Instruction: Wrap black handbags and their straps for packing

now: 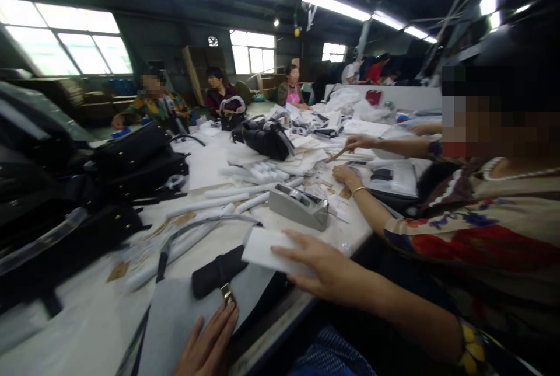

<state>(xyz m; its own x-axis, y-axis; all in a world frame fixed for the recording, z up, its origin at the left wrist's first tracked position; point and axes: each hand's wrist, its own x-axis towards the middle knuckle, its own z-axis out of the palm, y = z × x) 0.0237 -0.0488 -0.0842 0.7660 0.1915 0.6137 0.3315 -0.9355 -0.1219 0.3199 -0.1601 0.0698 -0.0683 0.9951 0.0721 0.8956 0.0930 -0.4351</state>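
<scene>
Right hand [321,264] of mine is half closed, fingers laid long across a white pad [261,247], holding it tilted over the right end of the bag [216,275]; my thumb's grip I cannot see. My left hand [210,338] lies flat and loosely spread on the bag's tissue [168,317], fingertips at the clasp [227,294], gripping nothing. The bag lies before me by the table edge [280,329], its handle [163,262] arching away on the far side. As I judge it, the pad could slip if my fingers loosen, the tissue could crease or tear if my left hand drags it, and the bag could go over the edge if pulled toward me. I count one bag under my hands, one clasp, one pad (its layers I cannot tell), one tape dispenser [293,206] just beyond, and one stick [336,156] in the co-worker's hand [361,141]. White rolls [227,195] overlap too much to count. Three people [291,93] are across the table.
</scene>
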